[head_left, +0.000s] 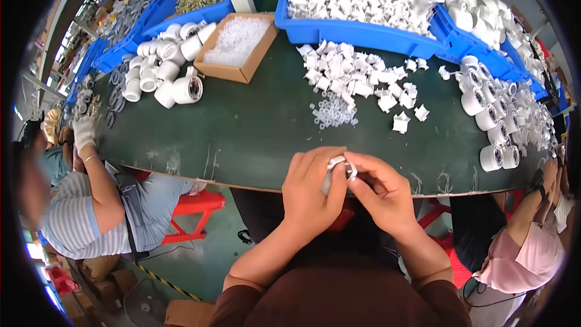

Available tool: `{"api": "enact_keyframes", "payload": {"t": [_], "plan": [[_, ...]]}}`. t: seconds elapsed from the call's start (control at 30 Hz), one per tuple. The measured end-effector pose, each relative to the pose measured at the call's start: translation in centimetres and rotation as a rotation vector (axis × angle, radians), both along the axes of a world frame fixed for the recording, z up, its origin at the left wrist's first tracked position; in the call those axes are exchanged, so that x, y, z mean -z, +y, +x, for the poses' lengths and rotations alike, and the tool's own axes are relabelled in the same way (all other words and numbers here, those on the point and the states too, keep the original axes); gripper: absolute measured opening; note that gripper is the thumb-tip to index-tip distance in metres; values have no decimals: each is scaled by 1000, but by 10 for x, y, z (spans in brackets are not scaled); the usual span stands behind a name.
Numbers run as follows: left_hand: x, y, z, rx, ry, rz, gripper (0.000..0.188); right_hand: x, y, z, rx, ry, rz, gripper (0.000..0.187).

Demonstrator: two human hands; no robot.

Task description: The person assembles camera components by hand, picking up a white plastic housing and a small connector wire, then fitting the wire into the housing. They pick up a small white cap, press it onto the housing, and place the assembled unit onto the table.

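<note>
Just over the table's near edge, my left hand (311,189) is closed around a small white plastic part (334,162). The fingers of my right hand (387,197) pinch its right side, where a curved white rim shows. Most of the part is hidden by my fingers, and I cannot tell whether it is one piece or two. Beyond my hands lies a small heap of translucent plastic rings (334,111). Behind the rings spreads a pile of similar-looking white plastic pieces (348,72), with a few loose ones (400,123) at its right.
A blue bin (363,35) heaped with white pieces stands at the back. Left of it is a cardboard box (247,71) of translucent bits beside white round housings (172,75). More housings (489,118) stand at right. People sit at both sides, one wearing a white glove (85,132).
</note>
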State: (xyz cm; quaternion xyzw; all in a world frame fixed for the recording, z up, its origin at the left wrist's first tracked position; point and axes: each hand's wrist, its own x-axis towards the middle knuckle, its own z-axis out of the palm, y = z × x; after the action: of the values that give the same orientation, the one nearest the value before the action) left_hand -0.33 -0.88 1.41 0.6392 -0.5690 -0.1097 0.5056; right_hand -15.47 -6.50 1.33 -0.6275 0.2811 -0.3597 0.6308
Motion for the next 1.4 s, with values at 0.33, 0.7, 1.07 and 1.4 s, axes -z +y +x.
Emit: {"api": "enact_keyframes", "payload": {"t": [0.33, 0.7, 1.07, 1.4], "plan": [[10, 6, 1, 30, -94, -38, 32, 4, 9, 8, 74, -9, -29, 42], [17, 4, 0, 35, -133, -72, 29, 5, 18, 18, 220, 21, -90, 34], [21, 3, 8, 81, -127, -117, 27, 14, 18, 22, 192, -48, -129, 32], [21, 2, 19, 212, 2, -158, 27, 5, 2, 9, 54, -115, 246, 11]]}}
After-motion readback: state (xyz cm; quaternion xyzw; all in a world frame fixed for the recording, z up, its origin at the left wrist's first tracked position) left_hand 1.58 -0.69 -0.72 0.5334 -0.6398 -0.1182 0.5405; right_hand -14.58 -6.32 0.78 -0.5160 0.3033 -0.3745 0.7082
